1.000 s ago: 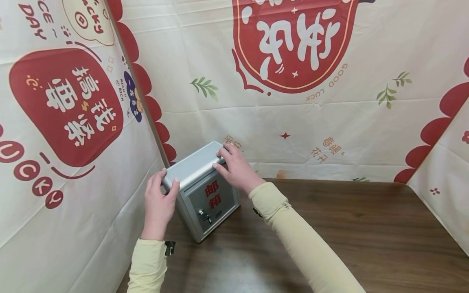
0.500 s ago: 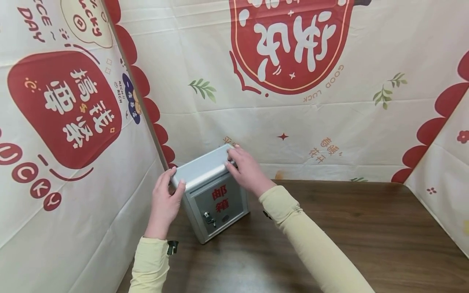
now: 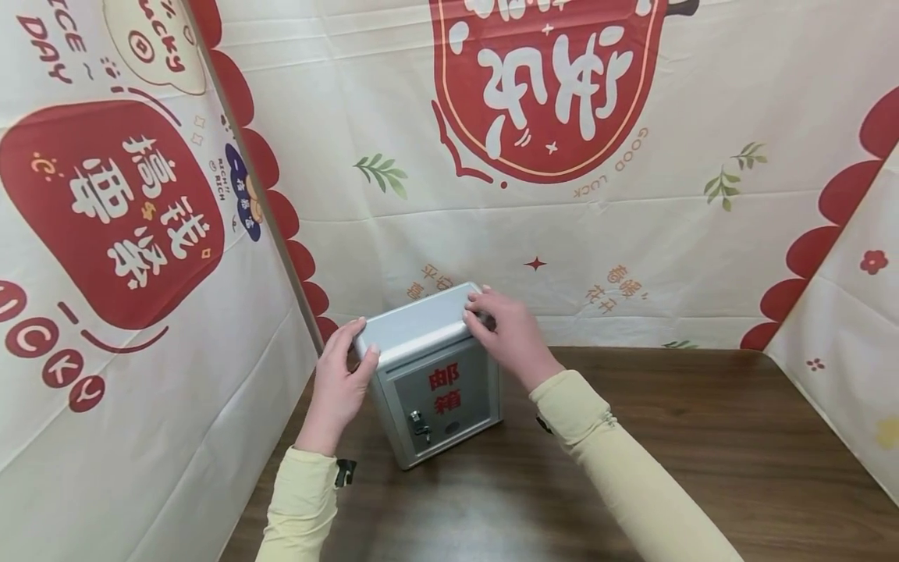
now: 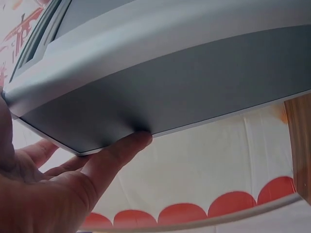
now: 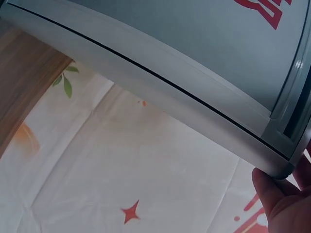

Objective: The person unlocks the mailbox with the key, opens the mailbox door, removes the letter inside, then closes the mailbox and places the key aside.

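Head view | my left hand [image 3: 340, 388] grips the metal box [image 3: 435, 378] by its top left end, my right hand [image 3: 514, 336] by the top right | holding both ends presumably keeps it steady, and the lock [image 3: 417, 420] faces my side | box on the table [image 3: 653, 437], between my hands, its body reaching below them

Box [image 3: 437, 371] on tbl [image 3: 702, 421], btwn L fingers [image 3: 346, 336] & R fingers [image 3: 486, 301]; cloth [image 3: 449, 226] behind.

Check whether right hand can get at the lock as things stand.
Probably yes: nothing covers the lock, though the right hand would first have to release the box at its top corner.
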A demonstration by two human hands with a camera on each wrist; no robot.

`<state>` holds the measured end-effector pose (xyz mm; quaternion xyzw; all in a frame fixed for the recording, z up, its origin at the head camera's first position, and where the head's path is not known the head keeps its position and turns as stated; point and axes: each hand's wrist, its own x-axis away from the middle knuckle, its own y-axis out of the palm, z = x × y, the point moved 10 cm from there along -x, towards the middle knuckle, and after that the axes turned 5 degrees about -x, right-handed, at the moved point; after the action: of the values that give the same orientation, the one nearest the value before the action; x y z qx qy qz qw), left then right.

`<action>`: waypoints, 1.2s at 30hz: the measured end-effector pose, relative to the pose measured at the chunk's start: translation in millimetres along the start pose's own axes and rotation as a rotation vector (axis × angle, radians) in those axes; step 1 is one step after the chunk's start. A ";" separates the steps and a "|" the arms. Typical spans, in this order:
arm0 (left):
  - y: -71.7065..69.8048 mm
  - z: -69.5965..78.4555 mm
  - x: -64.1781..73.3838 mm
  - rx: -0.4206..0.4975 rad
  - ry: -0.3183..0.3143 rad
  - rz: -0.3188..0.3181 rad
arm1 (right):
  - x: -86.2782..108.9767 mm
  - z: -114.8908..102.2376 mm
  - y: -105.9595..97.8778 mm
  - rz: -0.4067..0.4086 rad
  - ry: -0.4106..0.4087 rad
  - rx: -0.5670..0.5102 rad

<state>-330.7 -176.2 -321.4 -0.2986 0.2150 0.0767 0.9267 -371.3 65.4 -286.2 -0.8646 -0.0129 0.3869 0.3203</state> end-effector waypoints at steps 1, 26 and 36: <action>3.2 1.5 -0.7 0.015 0.004 -0.009 | 1.9 2.0 -3.7 0.006 0.004 0.004; 85.5 42.7 -18.4 0.143 0.137 -0.196 | 63.3 74.4 -94.3 0.138 0.446 -0.215; 110.7 62.7 -24.9 0.193 0.181 -0.264 | 83.2 77.6 -124.8 0.194 0.465 -0.119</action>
<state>-360.8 -50.0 -322.2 -0.2396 0.2629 -0.0936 0.9299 -337.4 229.2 -309.2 -0.9449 0.1214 0.2049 0.2247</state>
